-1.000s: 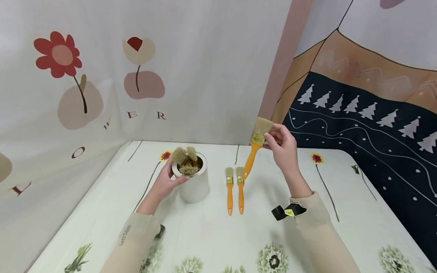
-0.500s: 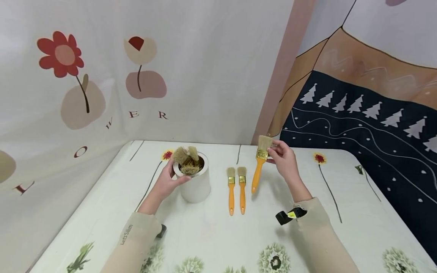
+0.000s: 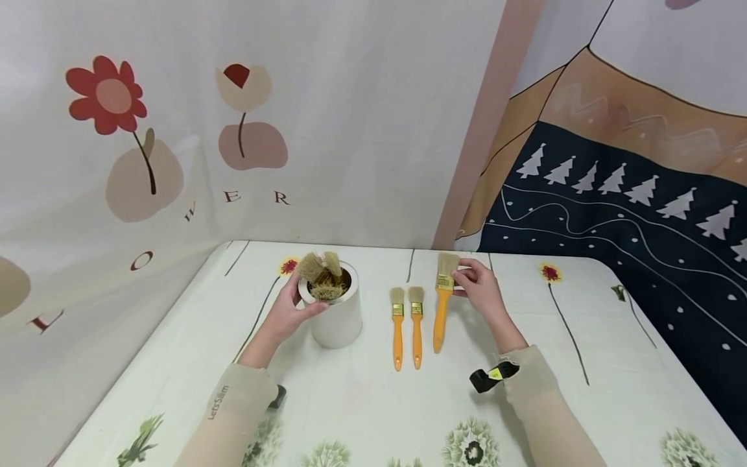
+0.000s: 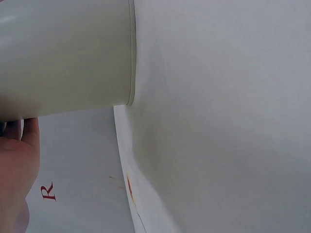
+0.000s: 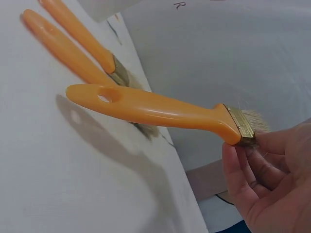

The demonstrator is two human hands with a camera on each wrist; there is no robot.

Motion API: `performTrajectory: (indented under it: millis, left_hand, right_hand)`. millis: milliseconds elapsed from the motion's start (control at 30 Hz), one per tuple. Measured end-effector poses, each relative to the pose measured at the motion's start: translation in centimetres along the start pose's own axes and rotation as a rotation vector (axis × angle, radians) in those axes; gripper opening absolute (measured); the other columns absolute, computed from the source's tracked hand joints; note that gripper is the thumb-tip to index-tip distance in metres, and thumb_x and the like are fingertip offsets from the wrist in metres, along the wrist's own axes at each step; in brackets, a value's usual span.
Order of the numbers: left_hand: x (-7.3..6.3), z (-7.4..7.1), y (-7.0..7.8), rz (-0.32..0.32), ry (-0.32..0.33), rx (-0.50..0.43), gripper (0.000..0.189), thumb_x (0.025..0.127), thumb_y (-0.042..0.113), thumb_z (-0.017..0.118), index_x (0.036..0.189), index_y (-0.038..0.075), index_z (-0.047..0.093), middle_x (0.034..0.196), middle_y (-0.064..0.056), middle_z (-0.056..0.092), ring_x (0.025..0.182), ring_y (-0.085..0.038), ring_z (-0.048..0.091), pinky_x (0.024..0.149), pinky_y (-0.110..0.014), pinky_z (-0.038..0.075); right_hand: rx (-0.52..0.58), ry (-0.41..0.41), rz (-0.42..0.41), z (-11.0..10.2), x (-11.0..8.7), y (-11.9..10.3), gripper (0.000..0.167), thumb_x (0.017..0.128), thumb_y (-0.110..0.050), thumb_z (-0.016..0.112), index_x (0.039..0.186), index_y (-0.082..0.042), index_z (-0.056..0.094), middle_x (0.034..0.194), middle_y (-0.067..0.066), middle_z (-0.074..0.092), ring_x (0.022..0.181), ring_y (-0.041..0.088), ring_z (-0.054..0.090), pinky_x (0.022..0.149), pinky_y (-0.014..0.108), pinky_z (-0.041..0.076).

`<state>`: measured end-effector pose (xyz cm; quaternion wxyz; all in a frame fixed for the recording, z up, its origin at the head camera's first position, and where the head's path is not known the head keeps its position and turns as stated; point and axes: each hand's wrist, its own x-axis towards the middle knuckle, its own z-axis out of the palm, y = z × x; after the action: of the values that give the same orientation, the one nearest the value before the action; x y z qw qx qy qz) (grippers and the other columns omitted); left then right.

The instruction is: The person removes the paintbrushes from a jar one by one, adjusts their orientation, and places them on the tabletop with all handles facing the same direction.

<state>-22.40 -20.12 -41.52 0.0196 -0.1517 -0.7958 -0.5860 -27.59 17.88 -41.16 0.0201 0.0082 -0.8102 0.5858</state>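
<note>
My left hand [image 3: 288,314] holds a white cylindrical pot [image 3: 340,325] at its rim, thumb on the near side. Bristle ends of paintbrushes [image 3: 320,269] stick up inside the pot; their handles are hidden. My right hand [image 3: 480,290] pinches a wider orange-handled paintbrush [image 3: 441,319] at its metal band, bristles pointing away from me. In the right wrist view this brush [image 5: 155,112] hangs just above the table, its shadow below. Just left of it lie two narrower paintbrushes, one [image 3: 397,337] beside the other [image 3: 417,337], bristles also pointing away.
The table [image 3: 356,415] has a white cloth printed with flowers. Behind it hangs a pale curtain [image 3: 362,130] with flowers and letters. A dark blue cloth [image 3: 630,240] with white trees hangs at the right.
My right hand has lowered the wide paintbrush toward the table and straightened it alongside the two lying brushes. The left hand and the pot have stayed in place.
</note>
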Motion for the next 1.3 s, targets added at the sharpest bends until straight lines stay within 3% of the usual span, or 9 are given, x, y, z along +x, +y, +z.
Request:
performTrajectory:
  millis: [300,600,833,1067,1300]
  left_hand:
    - [-0.1,-0.1,0.1,-0.012,0.003,0.006,0.104,0.085,0.019,0.078,0.16,0.002,0.006,0.164,-0.028,0.015,0.151,-0.048,0.018,0.125,-0.056,0.016]
    - [0.0,0.0,-0.1,0.002,0.003,0.003,0.104,0.085,0.022,0.079,0.159,0.002,0.01,0.163,-0.028,0.019,0.15,-0.047,0.021,0.125,-0.055,0.018]
    - [-0.3,0.0,-0.1,-0.049,-0.009,0.014,0.106,0.085,0.027,0.079,0.158,-0.003,0.007,0.163,-0.03,0.014,0.151,-0.048,0.017,0.125,-0.055,0.015]
    - [0.0,0.1,-0.1,-0.012,-0.005,0.0,0.103,0.086,0.02,0.078,0.159,0.0,0.008,0.163,-0.029,0.016,0.15,-0.049,0.019,0.125,-0.056,0.017]
    - [0.1,0.1,-0.2,-0.014,0.001,-0.001,0.104,0.085,0.02,0.078,0.159,0.001,0.008,0.163,-0.028,0.016,0.151,-0.047,0.019,0.125,-0.055,0.017]
  right_hand:
    - [-0.043,-0.074,0.059,0.6,0.3,1.3,0.038,0.102,-0.007,0.053,0.138,0.006,0.049,0.119,0.031,0.065,0.081,0.006,0.068,0.075,0.027,0.064]
    - [-0.092,-0.145,0.139,1.1,0.5,2.5,0.046,0.1,-0.009,0.056,0.142,0.007,0.045,0.116,0.027,0.066,0.079,0.004,0.067,0.07,0.022,0.062]
    - [-0.167,-0.142,0.157,1.7,0.5,3.6,0.045,0.098,-0.007,0.06,0.139,0.006,0.049,0.12,0.027,0.065,0.084,0.012,0.07,0.071,0.024,0.063]
    - [-0.245,-0.102,0.131,2.1,0.6,3.6,0.04,0.095,-0.005,0.063,0.133,0.005,0.054,0.113,0.023,0.067,0.083,0.015,0.068,0.07,0.022,0.061]
    - [-0.313,-0.096,0.119,2.4,0.5,2.9,0.037,0.093,-0.004,0.063,0.128,0.005,0.057,0.107,0.02,0.067,0.086,0.02,0.066,0.069,0.023,0.059]
